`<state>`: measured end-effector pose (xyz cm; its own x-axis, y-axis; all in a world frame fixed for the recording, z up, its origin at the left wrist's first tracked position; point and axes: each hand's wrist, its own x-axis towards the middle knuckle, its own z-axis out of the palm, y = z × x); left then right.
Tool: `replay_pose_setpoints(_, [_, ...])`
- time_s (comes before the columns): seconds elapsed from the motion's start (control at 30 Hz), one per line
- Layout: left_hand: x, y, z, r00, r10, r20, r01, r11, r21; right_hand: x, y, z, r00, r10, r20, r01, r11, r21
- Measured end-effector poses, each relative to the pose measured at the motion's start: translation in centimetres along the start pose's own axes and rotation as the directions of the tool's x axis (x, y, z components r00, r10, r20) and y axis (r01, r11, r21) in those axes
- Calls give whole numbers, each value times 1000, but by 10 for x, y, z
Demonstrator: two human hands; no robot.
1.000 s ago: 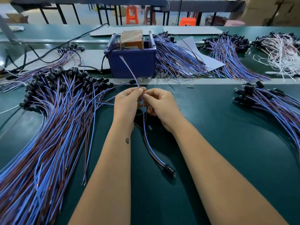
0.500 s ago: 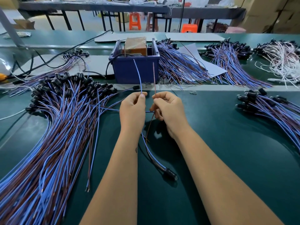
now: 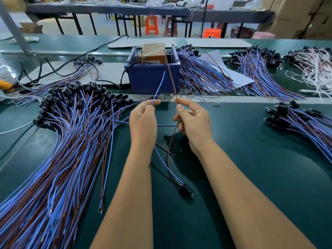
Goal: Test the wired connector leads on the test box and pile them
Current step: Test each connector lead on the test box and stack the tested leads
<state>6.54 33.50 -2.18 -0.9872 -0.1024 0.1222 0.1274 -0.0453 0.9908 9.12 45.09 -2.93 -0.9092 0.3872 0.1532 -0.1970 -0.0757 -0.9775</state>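
Note:
My left hand [image 3: 143, 123] pinches the blue wire [image 3: 159, 87] of one connector lead, its free end pointing up toward the blue test box [image 3: 152, 79]. My right hand [image 3: 193, 121] pinches the same lead's brown wire [image 3: 171, 79], whose tip reaches the box's top edge. Both wires run down between my forearms to the lead's black connector [image 3: 186, 190], which lies on the green table [image 3: 251, 168]. A brown block [image 3: 153, 51] sits inside the box.
A big pile of blue-and-brown leads [image 3: 59, 150] with black connectors fans out at the left. A smaller pile [image 3: 301, 121] lies at the right. More bundles [image 3: 203, 76] and white wires [image 3: 316, 69] lie behind a metal rail [image 3: 233, 99]. Black cables run at the far left.
My hands have drawn apart, splitting the lead's two wires: blue to the left, brown to the right. Both hands and wire tips have moved up toward the box.

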Motion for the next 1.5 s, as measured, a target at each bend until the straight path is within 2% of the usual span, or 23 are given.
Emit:
replay_pose_setpoints(0.13, [2,2,-2,999,-43,32,45,997,-60,3,3,-1,998,43,-42,-45,997,-58])
replay_pose_setpoints(0.5, [13,-6,-13,998,-30,-61,29,999,-16,4,2,-2,999,46,-20,-47,998,-49])
replay_pose_setpoints(0.87, [27,-13,-11,997,-49,-67,53,997,63,14,8,-3,999,23,-37,-27,995,-100])
replay_pose_setpoints(1.1, [29,-11,-11,988,-96,-118,95,995,-16,16,10,-3,999,28,-20,-31,988,-151])
replay_pose_setpoints(1.5, [26,-10,-14,986,-101,-129,96,994,-44,16,9,-3,998,37,-45,-45,980,-192])
